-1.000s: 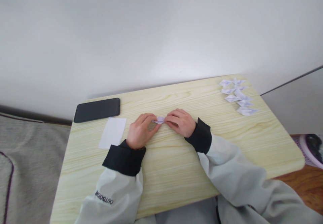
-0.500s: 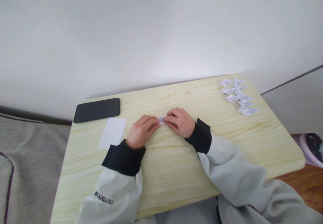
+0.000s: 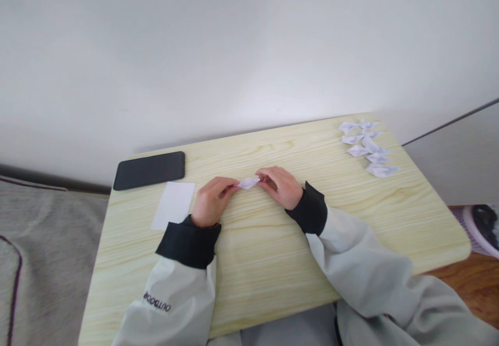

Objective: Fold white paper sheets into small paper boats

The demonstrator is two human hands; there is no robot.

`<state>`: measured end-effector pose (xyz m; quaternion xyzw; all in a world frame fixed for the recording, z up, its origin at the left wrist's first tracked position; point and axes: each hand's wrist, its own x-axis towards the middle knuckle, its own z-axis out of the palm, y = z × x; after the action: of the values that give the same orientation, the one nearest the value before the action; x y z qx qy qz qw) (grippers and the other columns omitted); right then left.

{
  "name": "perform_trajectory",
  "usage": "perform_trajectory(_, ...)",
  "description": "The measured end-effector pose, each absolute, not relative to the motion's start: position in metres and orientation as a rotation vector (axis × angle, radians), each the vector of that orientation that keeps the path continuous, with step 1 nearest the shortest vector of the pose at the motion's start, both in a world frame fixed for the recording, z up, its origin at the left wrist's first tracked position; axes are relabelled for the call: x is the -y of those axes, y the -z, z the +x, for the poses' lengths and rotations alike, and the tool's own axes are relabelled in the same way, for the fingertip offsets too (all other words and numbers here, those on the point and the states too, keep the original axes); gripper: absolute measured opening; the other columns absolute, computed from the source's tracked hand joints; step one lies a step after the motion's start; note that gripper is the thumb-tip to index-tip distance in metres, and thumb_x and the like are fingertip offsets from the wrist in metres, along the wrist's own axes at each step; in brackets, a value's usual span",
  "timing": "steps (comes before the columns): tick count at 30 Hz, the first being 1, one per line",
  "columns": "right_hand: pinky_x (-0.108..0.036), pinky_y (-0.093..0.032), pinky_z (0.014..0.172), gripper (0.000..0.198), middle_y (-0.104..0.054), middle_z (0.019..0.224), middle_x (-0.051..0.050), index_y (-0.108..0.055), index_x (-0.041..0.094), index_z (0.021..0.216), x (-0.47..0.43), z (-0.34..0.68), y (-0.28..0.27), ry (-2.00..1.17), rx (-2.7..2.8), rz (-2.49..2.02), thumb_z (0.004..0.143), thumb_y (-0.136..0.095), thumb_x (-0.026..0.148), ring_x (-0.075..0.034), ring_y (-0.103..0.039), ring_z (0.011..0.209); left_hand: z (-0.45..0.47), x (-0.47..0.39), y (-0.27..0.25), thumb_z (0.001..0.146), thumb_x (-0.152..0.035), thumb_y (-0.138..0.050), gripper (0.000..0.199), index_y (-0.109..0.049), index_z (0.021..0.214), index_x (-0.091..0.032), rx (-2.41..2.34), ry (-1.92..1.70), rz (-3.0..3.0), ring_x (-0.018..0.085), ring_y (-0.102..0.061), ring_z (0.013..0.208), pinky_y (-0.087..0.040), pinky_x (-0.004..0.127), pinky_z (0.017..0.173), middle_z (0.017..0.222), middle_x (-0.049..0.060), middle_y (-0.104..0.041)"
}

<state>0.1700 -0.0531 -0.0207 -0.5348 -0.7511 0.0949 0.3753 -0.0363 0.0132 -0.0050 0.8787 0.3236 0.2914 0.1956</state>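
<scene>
Holding a small folded paper [image 3: 248, 183] by both ends

A pale wall [image 3: 249, 49] rises behind a light wood-grain table [image 3: 265, 263]. At the table's far right corner lies a cluster of folded white pieces [image 3: 357, 151]; at the far left lies a black phone [image 3: 150, 170], with a flat white sheet [image 3: 174, 204] just nearer the person.

Compared with half a second ago, the two sets of fingertips stand farther apart, and more of the folded paper shows between them. This suggests the grip has passed from its middle to its ends, leaving its creased body exposed.

The left hand [image 3: 211, 200] is nearly closed, thumb and fingers pinching the left tip. The right hand [image 3: 283, 186] pinches the right tip, its palm loosely arched. The folded paper spans the narrow gap between them, mid-table; whether it touches the wood cannot be told.
</scene>
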Motion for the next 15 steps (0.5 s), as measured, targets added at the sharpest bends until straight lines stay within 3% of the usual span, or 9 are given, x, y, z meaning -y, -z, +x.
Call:
perform_trajectory(4, -0.028, -0.045, 0.07, 0.015, -0.068, 0.081, -0.004, -0.061, 0.018, 0.089, 0.0525, 0.1723, 0.0205, -0.265, 1.89, -1.341, 0.089, -0.051, 0.029, -0.015, -0.058, 0.073, -0.0359, -0.0133, 0.0061, 0.085, -0.027, -0.056, 0.014, -0.067, 0.087, -0.018, -0.873, -0.845, 2.464, 0.013, -0.064, 0.077, -0.052, 0.023, 0.071, 0.084, 0.003, -0.07)
perform_trajectory(15, -0.029, -0.043, 0.068, 0.018, -0.069, 0.087, -0.004, -0.07, 0.02, 0.086, 0.0519, 0.1701, 0.028, -0.033, 2.013, -1.344, 0.087, -0.055, 0.03, -0.015, -0.058, 0.076, -0.03, -0.0057, 0.0088, 0.084, -0.028, -0.059, 0.014, -0.063, 0.093, -0.018, -0.821, -0.901, 2.472, 0.011, -0.064, 0.069, -0.052, 0.02, 0.064, 0.08, 0.001, -0.069)
